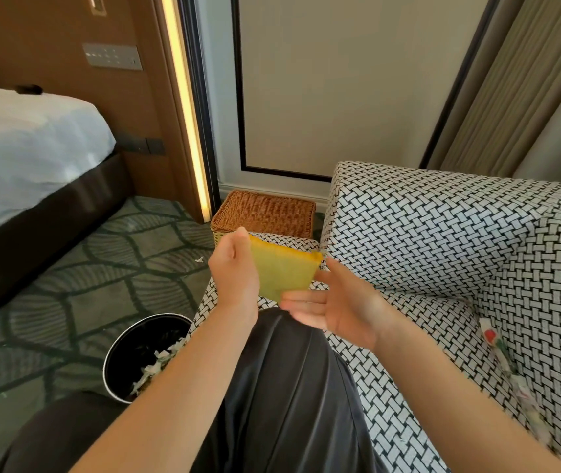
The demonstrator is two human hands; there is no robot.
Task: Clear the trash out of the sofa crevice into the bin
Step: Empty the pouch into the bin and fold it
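Over your lap: yellow cloth (282,274) held up in the air betw. both hands, above the sofa seat edge, flat side facing you.
L hand: your left hand (234,271) grips the cloth's left edge, fingers curled round it, thumb on top, back of hand twd cam.
R hand: your right hand (333,308) is spread flat, fingers straight, palm turned inward; fingertips touch the cloth's lower corner, nothing gripped.
Sofa: black-and-white woven-pattern sofa (443,233), you're seated on it; armrest and backrest to your right.
Crevice trash: paper scraps (497,346) w/ red and green print lie in the gap betw. seat and backrest, right side, well apart from both hands. Lower bits blurred.
Bin: round black bin (139,343) on carpet by your left knee, just beside the sofa front; part hidden by your left forearm.
Bin contents: shredded paper (156,363) inside.
Floor: one small white scrap (199,259) on patterned carpet, near the sofa corner.
Bkgd: wicker basket (265,213) behind the sofa by the wall; bed (26,141) w/ white sheet at left.
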